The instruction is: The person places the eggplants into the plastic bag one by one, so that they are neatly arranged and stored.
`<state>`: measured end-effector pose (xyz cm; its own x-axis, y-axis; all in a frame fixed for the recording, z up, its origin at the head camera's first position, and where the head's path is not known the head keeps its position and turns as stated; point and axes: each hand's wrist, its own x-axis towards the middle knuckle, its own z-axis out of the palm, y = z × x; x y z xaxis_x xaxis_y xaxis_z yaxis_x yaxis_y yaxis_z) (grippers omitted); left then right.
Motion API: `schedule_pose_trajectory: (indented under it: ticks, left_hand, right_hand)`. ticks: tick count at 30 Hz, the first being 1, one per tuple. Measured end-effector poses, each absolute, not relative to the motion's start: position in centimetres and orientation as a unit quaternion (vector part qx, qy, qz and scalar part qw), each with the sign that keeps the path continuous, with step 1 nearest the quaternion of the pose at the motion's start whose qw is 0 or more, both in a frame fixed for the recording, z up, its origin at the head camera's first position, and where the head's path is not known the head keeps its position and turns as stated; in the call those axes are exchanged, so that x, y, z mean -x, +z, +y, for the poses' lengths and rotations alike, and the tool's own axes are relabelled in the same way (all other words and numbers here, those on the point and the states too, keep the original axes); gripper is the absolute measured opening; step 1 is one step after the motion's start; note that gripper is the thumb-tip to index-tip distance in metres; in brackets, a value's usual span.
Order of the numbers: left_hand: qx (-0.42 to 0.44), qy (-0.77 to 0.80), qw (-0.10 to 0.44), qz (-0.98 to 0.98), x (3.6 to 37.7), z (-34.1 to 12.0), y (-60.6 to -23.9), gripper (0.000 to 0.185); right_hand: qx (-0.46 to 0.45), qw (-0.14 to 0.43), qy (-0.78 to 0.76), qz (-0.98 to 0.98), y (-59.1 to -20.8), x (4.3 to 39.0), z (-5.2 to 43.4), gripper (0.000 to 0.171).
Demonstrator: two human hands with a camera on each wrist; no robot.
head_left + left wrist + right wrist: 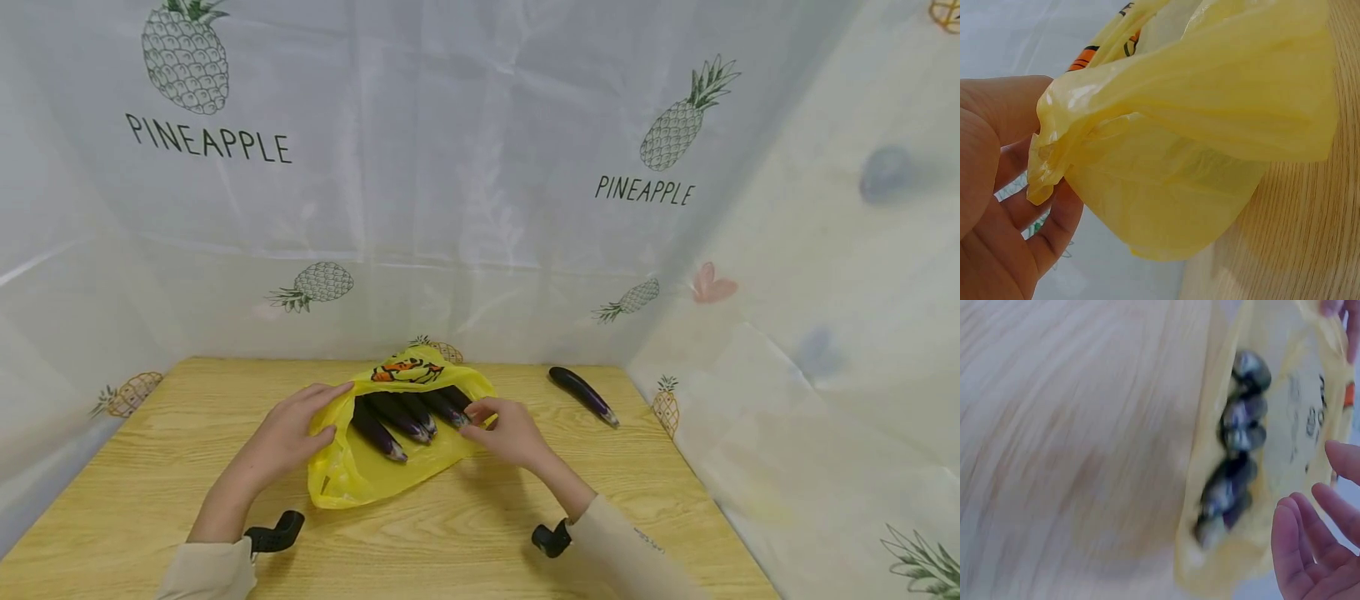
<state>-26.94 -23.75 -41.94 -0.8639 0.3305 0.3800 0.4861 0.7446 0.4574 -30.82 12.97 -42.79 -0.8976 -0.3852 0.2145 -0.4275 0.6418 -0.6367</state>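
A yellow plastic bag [360,471] lies with its mouth facing me, and several dark purple eggplants [378,429] sit inside, stem ends toward the opening. My left hand [288,433] holds the bag's left edge; the left wrist view shows the gathered plastic between its thumb and fingers. At the right side of the mouth is my right hand [510,429], its fingers loosely bent and holding nothing. In the right wrist view these fingers [1300,544] are spread beside the bag, apart from the eggplants. One more eggplant [585,396] lies outside, right of the bag.
Everything rests on a light wood-grain table [420,558]. A whitish pineapple-print sheet [465,183] hangs along the back and both sides. Black wrist devices [276,533] stick out near both cuffs.
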Motion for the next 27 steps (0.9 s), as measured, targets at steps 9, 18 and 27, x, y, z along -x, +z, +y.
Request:
schedule_pose_trajectory:
  ticks: [9,18,27]
  left_hand:
    - [0.222,-0.29,0.142,-0.92,26.7,-23.7,-41.9,0.068]
    - [0.218,-0.288,0.142,-0.922,26.6,-23.5,-41.6,0.068]
    - [0.222,-0.289,0.146,-0.92,26.6,-23.6,-41.7,0.067]
  right_hand:
    - [-0.169,0.104,0.348,-0.916,-41.9,32.2,19.7,0.033]
    - [-0.132,0.151,0.328,-0.923,-43.0,34.4,26.7,0.04]
    - [-0.095,0.159,0.307,-0.934,-45.0,36.0,32.0,0.047]
